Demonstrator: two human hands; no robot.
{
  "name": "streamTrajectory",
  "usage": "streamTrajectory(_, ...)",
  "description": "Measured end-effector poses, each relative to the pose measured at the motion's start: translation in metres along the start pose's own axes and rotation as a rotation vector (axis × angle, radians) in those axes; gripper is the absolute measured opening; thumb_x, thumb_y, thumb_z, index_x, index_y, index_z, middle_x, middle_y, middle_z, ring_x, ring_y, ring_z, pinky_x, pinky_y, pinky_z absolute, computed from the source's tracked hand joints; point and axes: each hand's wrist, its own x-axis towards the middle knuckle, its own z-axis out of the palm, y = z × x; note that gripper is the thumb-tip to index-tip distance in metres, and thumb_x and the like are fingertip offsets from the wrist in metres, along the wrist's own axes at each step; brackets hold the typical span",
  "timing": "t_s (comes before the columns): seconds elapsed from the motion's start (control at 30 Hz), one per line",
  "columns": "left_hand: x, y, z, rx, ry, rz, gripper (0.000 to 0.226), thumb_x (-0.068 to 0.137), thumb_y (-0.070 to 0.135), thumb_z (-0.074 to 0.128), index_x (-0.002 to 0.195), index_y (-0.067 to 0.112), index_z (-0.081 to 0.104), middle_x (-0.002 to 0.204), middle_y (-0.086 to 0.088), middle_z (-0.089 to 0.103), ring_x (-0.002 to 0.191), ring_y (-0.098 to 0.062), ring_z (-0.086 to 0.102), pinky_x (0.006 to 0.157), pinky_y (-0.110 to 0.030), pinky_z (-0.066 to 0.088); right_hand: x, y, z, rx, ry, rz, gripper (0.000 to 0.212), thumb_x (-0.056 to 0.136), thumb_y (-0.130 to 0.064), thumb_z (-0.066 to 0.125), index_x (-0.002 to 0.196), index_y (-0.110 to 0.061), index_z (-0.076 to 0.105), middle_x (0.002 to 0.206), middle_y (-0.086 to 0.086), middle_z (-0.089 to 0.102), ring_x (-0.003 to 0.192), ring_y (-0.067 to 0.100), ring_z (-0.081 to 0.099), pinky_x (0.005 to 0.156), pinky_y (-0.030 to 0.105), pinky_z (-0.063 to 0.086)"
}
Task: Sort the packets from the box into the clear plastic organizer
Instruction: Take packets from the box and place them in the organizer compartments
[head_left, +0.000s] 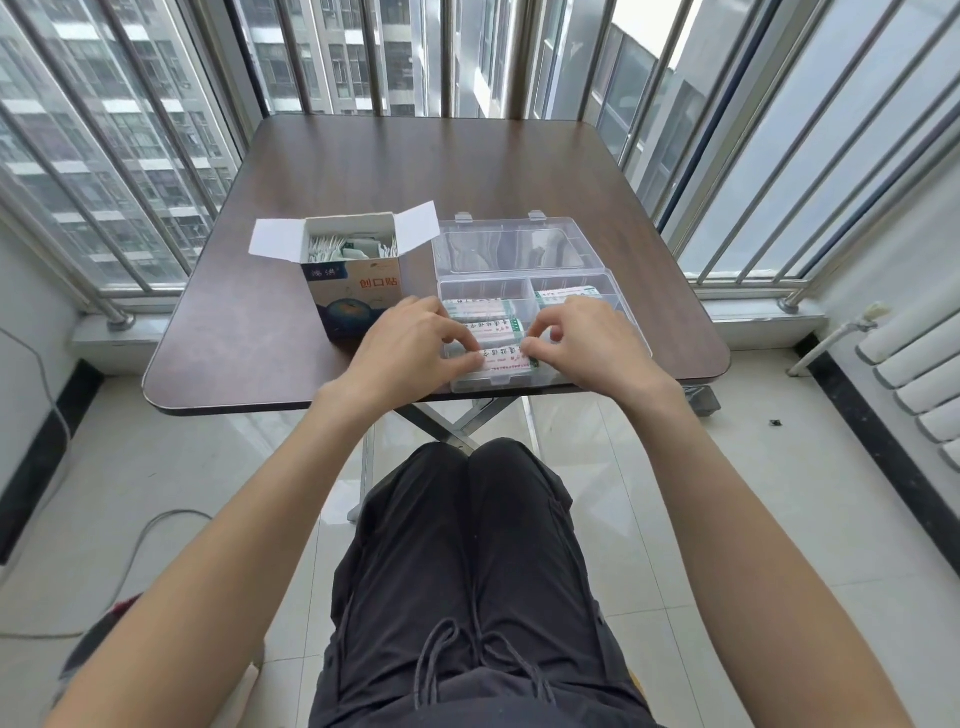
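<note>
An open cardboard box (353, 296) stands on the table with several white packets (349, 248) inside. To its right lies the clear plastic organizer (631, 317), its lid (511, 244) folded back. Packets lie in its left compartment (483, 307) and one in the right compartment (566, 296). My left hand (410, 345) and my right hand (587, 343) both pinch the nearest packet (504, 358), one at each end, in the front of the left compartment.
The dark brown table (431, 171) stands against a barred window. Its near edge runs just in front of the organizer. A radiator (914, 374) is on the right wall and a cable (130, 561) lies on the tiled floor at left.
</note>
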Motion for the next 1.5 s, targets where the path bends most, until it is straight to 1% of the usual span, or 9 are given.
streamTrajectory(0.23, 0.001, 0.001, -0.001, -0.027, -0.035, 0.016, 0.028, 0.085, 0.052, 0.058, 0.102, 0.034, 0.071, 0.088, 0.007, 0.046, 0.09, -0.01, 0.041, 0.08, -0.031, 0.04, 0.004, -0.004, 0.003, 0.015, -0.062, -0.105, 0.015, 0.087, -0.036, 0.062, 0.09, -0.027, 0.073, 0.085, -0.005, 0.047, 0.089, 0.016, 0.052, 0.068, 0.03, 0.037)
streamTrajectory(0.4, 0.001, -0.003, 0.002, -0.033, -0.032, -0.004, 0.029, 0.083, 0.052, 0.06, 0.097, 0.03, 0.073, 0.085, 0.006, 0.046, 0.087, -0.011, 0.042, 0.077, -0.03, 0.04, -0.001, -0.002, -0.004, -0.116, -0.006, -0.059, 0.033, 0.093, -0.041, 0.052, 0.085, -0.015, 0.071, 0.087, 0.001, 0.054, 0.087, 0.022, 0.053, 0.064, 0.031, 0.035)
streamTrajectory(0.5, -0.001, -0.003, 0.002, -0.02, -0.026, -0.007, 0.031, 0.084, 0.052, 0.059, 0.098, 0.029, 0.073, 0.086, 0.005, 0.047, 0.087, -0.012, 0.043, 0.075, -0.03, 0.04, -0.003, -0.003, -0.003, -0.209, -0.015, -0.035, 0.037, 0.093, -0.036, 0.052, 0.073, -0.008, 0.067, 0.076, 0.007, 0.062, 0.08, 0.027, 0.057, 0.059, 0.029, 0.032)
streamTrajectory(0.73, -0.003, -0.001, 0.004, -0.032, -0.009, -0.016, 0.033, 0.085, 0.053, 0.058, 0.103, 0.029, 0.072, 0.088, 0.006, 0.046, 0.087, -0.011, 0.043, 0.073, -0.028, 0.038, 0.001, -0.009, -0.009, -0.054, -0.007, 0.036, 0.027, 0.085, -0.037, 0.064, 0.084, -0.012, 0.074, 0.081, 0.001, 0.061, 0.085, 0.021, 0.058, 0.063, 0.029, 0.035)
streamTrajectory(0.93, -0.001, 0.0, 0.003, -0.033, -0.027, -0.017, 0.032, 0.083, 0.053, 0.06, 0.097, 0.028, 0.073, 0.085, 0.007, 0.046, 0.085, -0.01, 0.043, 0.07, -0.026, 0.035, -0.001, -0.012, -0.002, -0.191, -0.065, 0.033, 0.035, 0.089, -0.038, 0.058, 0.077, -0.007, 0.069, 0.072, 0.004, 0.059, 0.079, 0.026, 0.059, 0.06, 0.029, 0.036)
streamTrajectory(1.1, 0.001, 0.0, 0.003, -0.008, -0.035, -0.009, 0.038, 0.082, 0.056, 0.058, 0.099, 0.026, 0.073, 0.087, 0.007, 0.048, 0.086, -0.01, 0.044, 0.069, -0.026, 0.034, 0.001, -0.012, -0.005, -0.114, -0.08, 0.045, 0.033, 0.08, -0.044, 0.069, 0.083, -0.011, 0.073, 0.084, 0.005, 0.068, 0.083, 0.022, 0.061, 0.066, 0.032, 0.046)
streamTrajectory(1.17, 0.001, 0.0, 0.003, -0.012, -0.039, -0.011, 0.038, 0.082, 0.057, 0.058, 0.098, 0.026, 0.073, 0.087, 0.007, 0.047, 0.086, -0.009, 0.044, 0.07, -0.026, 0.034, 0.001, -0.012, -0.006, -0.14, -0.103, 0.048, 0.042, 0.083, -0.05, 0.063, 0.071, -0.01, 0.069, 0.07, 0.004, 0.063, 0.073, 0.022, 0.058, 0.061, 0.031, 0.045)
streamTrajectory(1.27, 0.003, -0.001, 0.003, -0.017, -0.052, -0.013, 0.036, 0.082, 0.057, 0.058, 0.095, 0.027, 0.073, 0.086, 0.007, 0.047, 0.085, -0.009, 0.045, 0.071, -0.026, 0.035, 0.001, -0.016, -0.002, -0.229, -0.112, 0.058, 0.05, 0.092, -0.046, 0.05, 0.055, -0.014, 0.043, 0.056, 0.0, 0.042, 0.066, 0.024, 0.048, 0.051, 0.029, 0.029)
streamTrajectory(1.5, -0.006, -0.004, 0.001, 0.007, -0.001, 0.044, 0.037, 0.085, 0.057, 0.054, 0.1, 0.028, 0.071, 0.091, 0.005, 0.053, 0.088, -0.011, 0.044, 0.076, -0.029, 0.039, 0.002, -0.018, 0.002, -0.258, -0.021, 0.047, 0.036, 0.087, -0.046, 0.058, 0.083, -0.012, 0.068, 0.079, 0.004, 0.063, 0.081, 0.024, 0.06, 0.06, 0.029, 0.035)
